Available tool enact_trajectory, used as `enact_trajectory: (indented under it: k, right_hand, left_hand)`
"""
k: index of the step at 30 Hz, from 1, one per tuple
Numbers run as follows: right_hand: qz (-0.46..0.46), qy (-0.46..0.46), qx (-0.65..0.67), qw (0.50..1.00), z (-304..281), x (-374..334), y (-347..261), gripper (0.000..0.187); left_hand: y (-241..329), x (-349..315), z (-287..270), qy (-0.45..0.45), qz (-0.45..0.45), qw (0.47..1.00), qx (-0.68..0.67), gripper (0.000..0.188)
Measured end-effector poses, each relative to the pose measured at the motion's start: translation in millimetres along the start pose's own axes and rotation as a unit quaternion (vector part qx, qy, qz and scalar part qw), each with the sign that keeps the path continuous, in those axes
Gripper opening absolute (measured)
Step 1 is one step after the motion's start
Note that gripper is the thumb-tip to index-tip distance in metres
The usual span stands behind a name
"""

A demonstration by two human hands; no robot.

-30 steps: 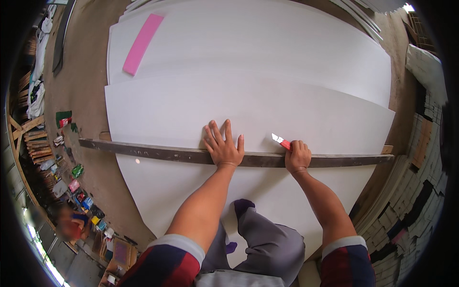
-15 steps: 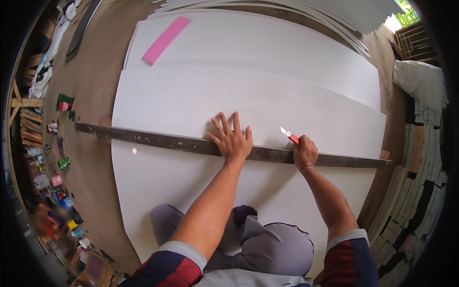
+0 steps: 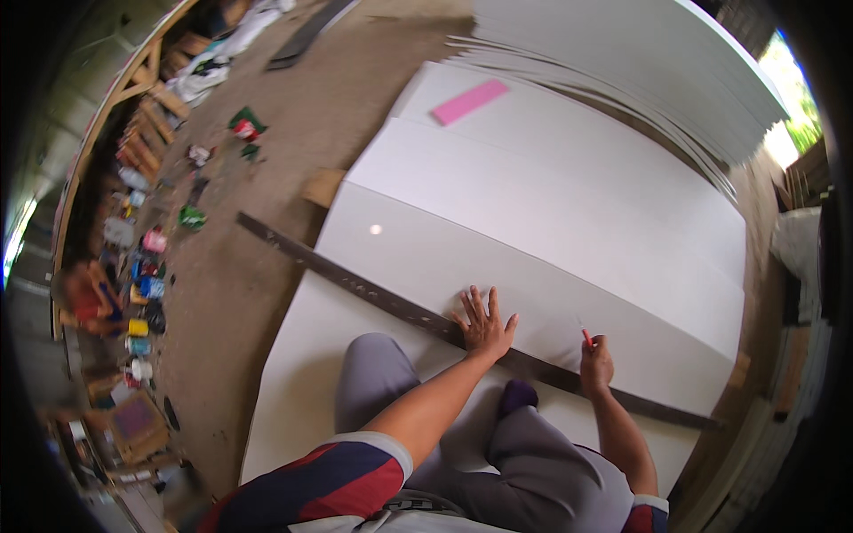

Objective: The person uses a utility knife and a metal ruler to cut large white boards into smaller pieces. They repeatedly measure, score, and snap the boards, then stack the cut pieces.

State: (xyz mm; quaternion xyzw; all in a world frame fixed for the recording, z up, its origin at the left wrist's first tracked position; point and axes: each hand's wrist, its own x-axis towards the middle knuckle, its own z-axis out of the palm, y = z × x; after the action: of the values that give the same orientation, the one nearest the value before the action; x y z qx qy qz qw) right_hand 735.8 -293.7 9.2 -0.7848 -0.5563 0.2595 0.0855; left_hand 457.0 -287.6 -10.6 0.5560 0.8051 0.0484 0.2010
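A long dark straightedge (image 3: 391, 303) lies across a large white board (image 3: 426, 244) and sticks out past its left edge. My left hand (image 3: 487, 332) rests on it, fingers spread flat over the board just beyond. To the right, my right hand (image 3: 596, 364) is closed around a red utility knife (image 3: 586, 338), the thin blade pointing away from me. That hand is at the straightedge, near its right part. Whether the blade touches the board, I cannot tell. My knees and one dark sock show on the near part of the board.
A pink strip (image 3: 471, 102) lies on the far board. Behind it are stacked white sheets (image 3: 622, 67). Cans and bottles (image 3: 147, 289) line the floor at left, near a blurred person (image 3: 86, 298). A dark plank (image 3: 311, 35) lies at the far left.
The view has turned, so the board and straightedge now slant down to the right. My left hand stays on the straightedge, and my right hand still grips the knife.
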Motion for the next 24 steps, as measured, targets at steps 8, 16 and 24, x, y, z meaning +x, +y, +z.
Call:
enact_trajectory:
  k: [8, 16, 24]
  right_hand:
    - [-0.289, -0.11, -0.015, 0.951, -57, 71, -194, 0.024]
    - [-0.381, -0.131, -0.097, 0.91, 8, 106, -370, 0.027]
    - [-0.43, -0.165, -0.075, 0.885, 95, 107, -474, 0.034]
  left_hand:
    - [-134, 119, -90, 0.126, -0.099, 0.984, -0.078, 0.087]
    - [-219, 233, -157, 0.188, -0.168, 0.963, -0.092, 0.082]
    - [-273, 301, -143, 0.276, -0.199, 0.934, -0.11, 0.074]
